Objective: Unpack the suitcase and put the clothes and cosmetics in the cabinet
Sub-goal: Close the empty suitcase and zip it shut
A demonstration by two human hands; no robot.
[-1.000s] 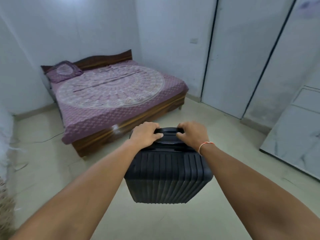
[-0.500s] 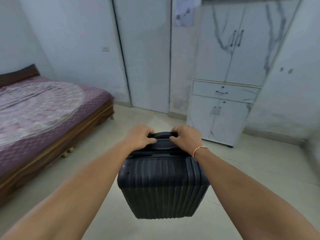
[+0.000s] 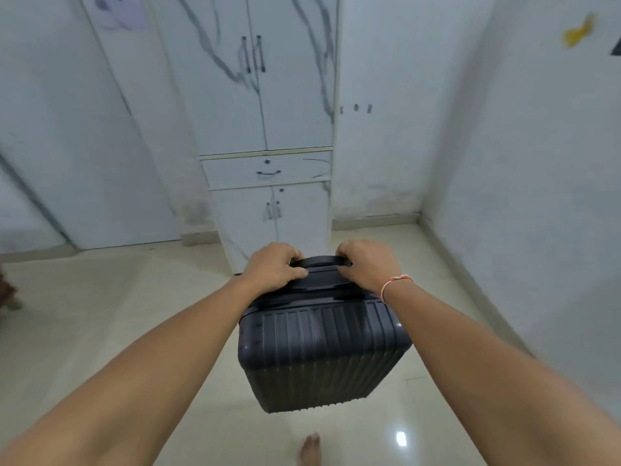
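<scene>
A dark ribbed hard-shell suitcase (image 3: 321, 354) hangs closed above the floor in front of me. My left hand (image 3: 274, 269) and my right hand (image 3: 366, 269) both grip its black top handle (image 3: 319, 261), one at each end. Straight ahead stands the white marble-patterned cabinet (image 3: 232, 105). It has two tall upper doors, a drawer (image 3: 235, 173) and two small lower doors (image 3: 242, 216), all closed. The suitcase's contents are hidden.
A white door (image 3: 60, 146) is left of the cabinet and a white wall (image 3: 521, 163) meets the floor at right. Glossy cream tiles (image 3: 117, 314) cover the floor. My bare foot (image 3: 311, 450) shows below the suitcase. A bit of the bed's leg (image 3: 11, 302) peeks in at far left.
The view has swung right, from the bed to facing the cabinet, which is nearer now. Both hands have kept their grip on the handle and carried the suitcase along.
</scene>
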